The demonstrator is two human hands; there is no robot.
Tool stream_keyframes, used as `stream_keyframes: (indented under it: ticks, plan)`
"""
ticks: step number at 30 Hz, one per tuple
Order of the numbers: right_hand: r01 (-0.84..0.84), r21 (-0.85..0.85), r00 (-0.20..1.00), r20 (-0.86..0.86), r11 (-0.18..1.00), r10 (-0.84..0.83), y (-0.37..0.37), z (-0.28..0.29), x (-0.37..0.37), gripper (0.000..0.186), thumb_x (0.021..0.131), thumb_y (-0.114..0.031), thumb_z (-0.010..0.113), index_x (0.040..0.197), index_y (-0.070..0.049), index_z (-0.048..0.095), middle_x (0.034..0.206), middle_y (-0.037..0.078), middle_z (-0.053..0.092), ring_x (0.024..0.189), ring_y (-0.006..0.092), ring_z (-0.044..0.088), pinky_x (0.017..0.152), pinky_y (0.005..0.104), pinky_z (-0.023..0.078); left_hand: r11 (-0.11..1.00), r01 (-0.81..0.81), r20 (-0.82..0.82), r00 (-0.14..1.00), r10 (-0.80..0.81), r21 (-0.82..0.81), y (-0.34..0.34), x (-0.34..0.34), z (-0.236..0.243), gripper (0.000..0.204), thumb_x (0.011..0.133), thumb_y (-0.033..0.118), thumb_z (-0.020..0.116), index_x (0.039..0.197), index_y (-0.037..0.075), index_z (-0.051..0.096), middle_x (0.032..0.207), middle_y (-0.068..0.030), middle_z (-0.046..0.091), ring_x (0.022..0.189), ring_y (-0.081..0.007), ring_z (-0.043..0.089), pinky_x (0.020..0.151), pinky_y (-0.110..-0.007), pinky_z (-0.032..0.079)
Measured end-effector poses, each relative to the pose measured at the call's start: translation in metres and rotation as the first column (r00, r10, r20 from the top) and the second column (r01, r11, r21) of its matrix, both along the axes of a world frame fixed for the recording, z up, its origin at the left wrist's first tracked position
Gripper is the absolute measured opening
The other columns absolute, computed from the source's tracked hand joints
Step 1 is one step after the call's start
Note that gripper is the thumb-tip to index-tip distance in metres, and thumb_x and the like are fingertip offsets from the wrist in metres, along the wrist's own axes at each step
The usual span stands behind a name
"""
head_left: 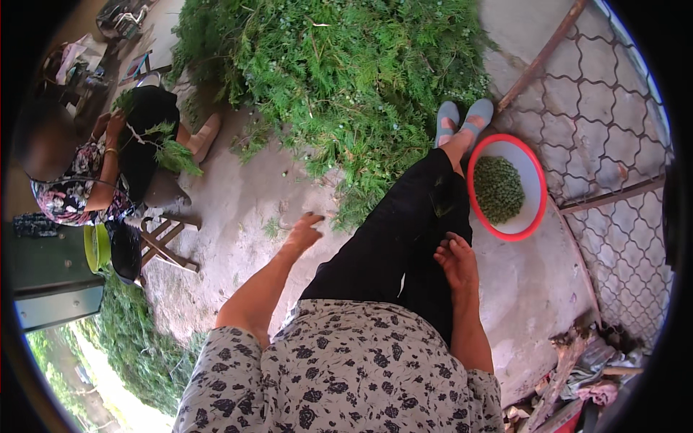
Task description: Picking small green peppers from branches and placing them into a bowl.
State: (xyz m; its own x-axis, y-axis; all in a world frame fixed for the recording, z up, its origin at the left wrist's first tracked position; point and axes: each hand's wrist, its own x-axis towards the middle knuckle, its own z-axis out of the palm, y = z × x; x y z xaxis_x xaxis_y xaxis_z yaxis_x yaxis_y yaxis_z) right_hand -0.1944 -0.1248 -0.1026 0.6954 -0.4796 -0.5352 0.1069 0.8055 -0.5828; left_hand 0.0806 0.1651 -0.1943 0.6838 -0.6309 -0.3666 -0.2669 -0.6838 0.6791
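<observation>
Co-worker at far left: a seated person [63, 196] holding a leafy sprig [172, 153]; the face is blurred.
Lime-green tub: the tub [96, 247] is partly hidden behind a dark object near a wooden stool [170, 242].
Lower left: bright light washes out details.
Left hand: the left hand [306, 232] reaches out over the floor, elbow bent, fingers loosely parted; its palm side is turned out of sight.
Branch heap: green cut branches [339, 86] lie beyond the hands, cut off by the top edge.
Right hand: the right hand [458, 261] is raised by the right thigh, palm upward, fingers loosely curled and relaxed.
Basin: a red-rimmed basin [533, 186] on the floor, just beyond the right hand, holds small green berries [498, 190], too fine to tell singly.
Lower right: jumbled clutter [599, 375], partly lost in the dark rim.
</observation>
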Motion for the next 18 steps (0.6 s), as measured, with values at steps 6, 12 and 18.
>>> stream_keyframes:
  ticks: [6,12,18]
  plan:
    - [0.054,0.053,0.996,0.074,0.997,-0.058,-0.006,0.004,-0.001,0.025,0.085,-0.01,0.058,0.108,-0.003,0.053,0.087,0.011,0.061,0.076,0.0218,0.062,0.067,0.036,0.055,0.984,0.168,-0.129,0.979,-0.159,0.06,-0.119,0.025,0.028,0.04,0.072,0.015,0.062,0.112,0.011,0.06,0.11,-0.0164,0.06,0.103,-0.0306,0.056,0.089,-0.036,0.044]
    - [0.046,0.09,0.996,0.078,0.995,-0.053,-0.012,0.017,0.008,0.027,0.083,-0.011,0.059,0.109,-0.004,0.053,0.088,0.011,0.06,0.076,0.0228,0.061,0.068,0.0369,0.054,0.965,0.257,0.001,0.966,-0.258,0.058,-0.204,0.049,-0.015,0.039,0.073,0.016,0.062,0.111,0.009,0.059,0.106,-0.0164,0.061,0.101,-0.0312,0.057,0.087,-0.037,0.045]
    - [0.094,0.185,0.989,0.097,0.978,-0.114,-0.021,0.023,0.012,0.031,0.084,-0.014,0.059,0.111,0.0,0.051,0.094,0.017,0.061,0.08,0.0281,0.062,0.071,0.0409,0.053,0.916,0.338,0.086,0.928,-0.363,0.216,-0.285,0.045,-0.031,0.038,0.075,0.011,0.057,0.113,0.01,0.057,0.116,-0.0154,0.054,0.106,-0.0339,0.052,0.089,-0.042,0.044]
